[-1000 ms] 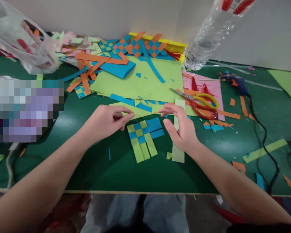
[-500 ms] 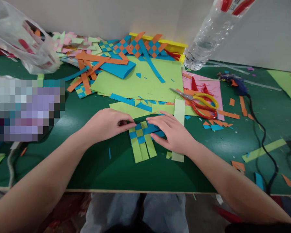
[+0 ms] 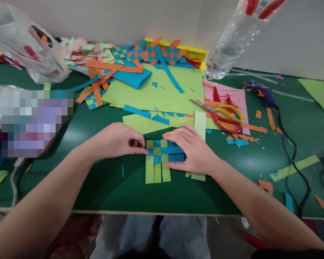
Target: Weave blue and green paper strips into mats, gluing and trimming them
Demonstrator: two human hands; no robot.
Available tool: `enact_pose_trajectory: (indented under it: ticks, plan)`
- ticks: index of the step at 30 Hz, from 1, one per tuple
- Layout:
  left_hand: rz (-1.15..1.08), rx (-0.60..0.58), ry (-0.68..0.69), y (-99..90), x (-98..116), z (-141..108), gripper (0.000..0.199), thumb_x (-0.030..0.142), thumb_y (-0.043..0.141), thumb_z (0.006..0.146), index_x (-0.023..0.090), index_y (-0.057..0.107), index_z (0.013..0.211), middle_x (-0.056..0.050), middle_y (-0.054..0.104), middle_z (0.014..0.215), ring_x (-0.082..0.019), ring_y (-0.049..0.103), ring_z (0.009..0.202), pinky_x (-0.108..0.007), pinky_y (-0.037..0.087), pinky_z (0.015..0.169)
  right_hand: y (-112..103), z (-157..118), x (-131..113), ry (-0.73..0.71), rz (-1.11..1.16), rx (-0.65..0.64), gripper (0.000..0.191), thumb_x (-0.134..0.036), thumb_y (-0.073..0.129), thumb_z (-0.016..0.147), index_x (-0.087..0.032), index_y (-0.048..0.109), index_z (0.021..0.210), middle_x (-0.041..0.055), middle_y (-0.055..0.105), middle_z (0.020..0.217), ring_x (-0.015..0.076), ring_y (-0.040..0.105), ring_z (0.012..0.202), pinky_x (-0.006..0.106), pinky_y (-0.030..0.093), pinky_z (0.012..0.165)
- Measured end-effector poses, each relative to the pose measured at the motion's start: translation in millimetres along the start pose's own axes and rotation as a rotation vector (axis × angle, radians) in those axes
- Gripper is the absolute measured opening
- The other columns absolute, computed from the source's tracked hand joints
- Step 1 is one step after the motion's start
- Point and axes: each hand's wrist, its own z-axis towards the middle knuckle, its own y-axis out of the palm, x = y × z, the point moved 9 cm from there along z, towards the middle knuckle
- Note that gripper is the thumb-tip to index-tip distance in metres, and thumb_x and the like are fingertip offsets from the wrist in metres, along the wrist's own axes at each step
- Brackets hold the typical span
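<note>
Paper weave (image 3: pixel 157 154), one piece in blue and yellow-green, lies flat on the green table (image 3: pixel 110 194) in the head view, three green strips reaching toward the near edge and at least two blue ones running right. Two hands meet it. The left hand (image 3: pixel 128 140) touches its left edge, thumb and fingers curled close together; whether they pinch the paper I cannot tell. The right hand (image 3: pixel 187 149) lies over its right part, open, thumb and fingers spread across the blue strips.

Just right of the weave, partly under the right hand, is one pale strip (image 3: pixel 199 124). Left of the weave lies one thin blue scrap (image 3: pixel 122 171). Beyond it to the right sits one pair of scissors (image 3: pixel 218 113), partly on one pink sheet (image 3: pixel 239 97) bearing two red tassels (image 3: pixel 216 93). Directly beyond the weave are large green sheets (image 3: pixel 151 97), then three orange-and-blue woven pieces (image 3: pixel 152 55). Farther off from it stand one bottle (image 3: pixel 229 46), back right, and one plastic bag (image 3: pixel 43 61), back left.
</note>
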Motion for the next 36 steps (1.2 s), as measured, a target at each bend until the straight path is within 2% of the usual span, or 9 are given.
enact_pose_trajectory:
  ticks: [4, 9, 12, 14, 20, 24, 30, 32, 36]
  plan:
    - [-0.027, -0.049, 0.020, 1.3, -4, -1, 0.031, 0.054, 0.070, 0.077, 0.024, 0.072, 0.083, 0.005, 0.061, 0.061, -0.009, 0.054, 0.056, -0.021, 0.034, 0.057, 5, 0, 0, 0.013, -0.007, -0.064, 0.062, -0.062, 0.062, 0.082, -0.019, 0.050, 0.125, 0.0110, 0.063, 0.127, 0.0262, 0.054, 0.122, 0.051, 0.027, 0.116]
    - [-0.024, -0.026, 0.040, 1.6, -6, -1, 0.030, 0.053, 0.071, 0.076, 0.024, 0.069, 0.087, 0.007, 0.058, 0.061, -0.008, 0.052, 0.055, -0.021, 0.034, 0.055, 4, 0, -1, 0.014, -0.026, -0.057, 0.060, -0.065, 0.061, 0.081, -0.018, 0.053, 0.117, 0.0114, 0.063, 0.119, 0.0263, 0.055, 0.118, 0.053, 0.026, 0.116]
    - [-0.017, -0.009, 0.024, 0.7, -6, 0, 0.035, 0.055, 0.072, 0.075, 0.025, 0.067, 0.092, 0.007, 0.058, 0.061, -0.009, 0.051, 0.054, -0.022, 0.032, 0.053, 0, 1, -1, 0.016, -0.018, -0.028, 0.033, -0.053, 0.061, 0.083, -0.021, 0.056, 0.093, 0.0078, 0.065, 0.105, 0.0237, 0.059, 0.107, 0.052, 0.028, 0.114]
    - [-0.020, -0.007, 0.004, 0.1, -6, 1, 0.038, 0.055, 0.071, 0.075, 0.025, 0.066, 0.097, 0.007, 0.058, 0.062, -0.009, 0.051, 0.054, -0.023, 0.032, 0.053, -7, 1, -3, 0.001, -0.009, 0.030, 0.019, -0.040, 0.058, 0.083, -0.023, 0.052, 0.076, 0.0046, 0.066, 0.093, 0.0213, 0.060, 0.097, 0.050, 0.032, 0.111]
    - [0.012, 0.006, -0.022, -0.7, -9, 2, 0.044, 0.056, 0.069, 0.077, 0.025, 0.064, 0.109, 0.007, 0.058, 0.064, -0.009, 0.048, 0.053, -0.023, 0.031, 0.053, -22, -1, -6, -0.062, -0.027, 0.179, 0.022, -0.029, 0.057, 0.081, -0.024, 0.045, 0.063, -0.0007, 0.066, 0.075, 0.0175, 0.058, 0.078, 0.043, 0.042, 0.099]
    - [0.017, 0.036, -0.004, -1.0, -9, 1, 0.050, 0.056, 0.069, 0.078, 0.028, 0.064, 0.120, 0.007, 0.057, 0.062, -0.009, 0.045, 0.051, -0.022, 0.031, 0.053, -17, -1, -8, -0.086, -0.049, 0.152, 0.017, -0.029, 0.057, 0.083, -0.023, 0.052, 0.067, -0.0016, 0.068, 0.075, 0.0167, 0.059, 0.077, 0.043, 0.042, 0.099]
    - [0.021, 0.042, 0.019, -1.3, -8, 1, 0.042, 0.055, 0.068, 0.079, 0.029, 0.070, 0.112, 0.006, 0.056, 0.062, -0.008, 0.045, 0.051, -0.023, 0.031, 0.053, -16, 0, -6, -0.054, -0.027, 0.151, 0.011, -0.034, 0.058, 0.086, -0.023, 0.061, 0.085, 0.0017, 0.072, 0.089, 0.0181, 0.063, 0.083, 0.042, 0.042, 0.099]
    - [0.006, 0.041, 0.018, -2.4, -7, -1, 0.045, 0.058, 0.068, 0.078, 0.027, 0.070, 0.111, 0.005, 0.057, 0.062, -0.009, 0.046, 0.051, -0.023, 0.031, 0.053, -12, 1, -4, -0.038, -0.007, 0.108, 0.024, -0.041, 0.061, 0.086, -0.021, 0.061, 0.100, 0.0059, 0.071, 0.103, 0.0211, 0.063, 0.097, 0.042, 0.042, 0.099]
    - [-0.027, 0.079, 0.041, -6.1, 0, -3, 0.055, 0.064, 0.066, 0.077, 0.026, 0.068, 0.116, 0.004, 0.060, 0.066, -0.010, 0.051, 0.056, -0.023, 0.033, 0.055, 3, 0, 4, -0.016, 0.059, -0.088, 0.071, -0.062, 0.068, 0.076, -0.018, 0.051, 0.129, 0.0122, 0.059, 0.133, 0.0266, 0.052, 0.125, 0.045, 0.038, 0.106]
